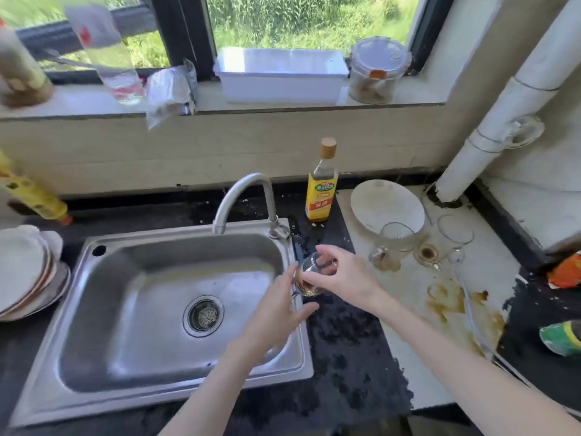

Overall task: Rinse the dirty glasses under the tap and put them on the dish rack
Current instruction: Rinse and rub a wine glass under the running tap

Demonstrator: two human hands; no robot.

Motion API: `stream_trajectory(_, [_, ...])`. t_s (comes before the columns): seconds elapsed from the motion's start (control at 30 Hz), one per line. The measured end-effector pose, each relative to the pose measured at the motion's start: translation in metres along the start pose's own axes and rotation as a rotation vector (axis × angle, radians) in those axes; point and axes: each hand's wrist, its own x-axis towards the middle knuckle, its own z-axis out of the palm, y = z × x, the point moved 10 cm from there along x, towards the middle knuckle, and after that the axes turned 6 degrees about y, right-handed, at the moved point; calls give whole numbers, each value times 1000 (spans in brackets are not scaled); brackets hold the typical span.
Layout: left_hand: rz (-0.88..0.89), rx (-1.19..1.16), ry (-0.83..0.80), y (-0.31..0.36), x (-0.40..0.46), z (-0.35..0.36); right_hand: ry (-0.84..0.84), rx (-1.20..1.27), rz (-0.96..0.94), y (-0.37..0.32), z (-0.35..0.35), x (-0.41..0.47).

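My right hand [341, 273] grips a small clear glass [309, 278] with brown residue at its bottom, tilted, over the right rim of the steel sink [176, 366]. My left hand [279, 309] reaches up under the glass, fingers spread, blurred; whether it touches the glass is unclear. The curved tap [242, 196] stands behind the sink with no water running. Three more dirty glasses stand on the white board to the right: one [394, 243], a short one [427, 253] and a stemmed one [455, 237].
A yellow-labelled bottle [321, 184] stands behind the tap. A white plate [386, 206] leans at the back right. Stacked plates [28, 272] sit left of the sink. Brown spill stains [452, 302] mark the board. A white pipe [490, 121] rises at right.
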Motion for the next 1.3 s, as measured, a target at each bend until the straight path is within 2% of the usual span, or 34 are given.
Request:
stream_trajectory(0.13, [-83, -199, 82, -49, -6, -44, -59, 103, 9, -37, 63, 12])
stream_trajectory(0.3, [-193, -276, 86, -95, -5, -69, -206, 203, 21, -46, 107, 36])
stream_trajectory(0.43, [-303, -318, 146, -135, 8, -79, 20, -16, -52, -26, 83, 90])
stream_trajectory(0.53, [-374, -341, 224, -163, 15, -78, 42, -141, 0, -2, 85, 126])
stream_trajectory(0.63, [-477, -390, 280, -190, 15, -70, 70, -124, -85, 3, 101, 141])
stream_trajectory(0.77, [-636, -596, 340, -216, 5, -56, 258, 1, -105, 15, 110, 139])
stream_trajectory(0.87, [-671, -732, 380, -226, 3, -47, 374, 59, -133, 21, 109, 135])
stream_trajectory(1.1, [-631, -735, 416, -228, 12, -43, 429, -100, -392, 17, 131, 122])
stream_trajectory(1.3, [-652, -683, 409, -224, 7, -42, 394, -210, -474, 12, 133, 122])
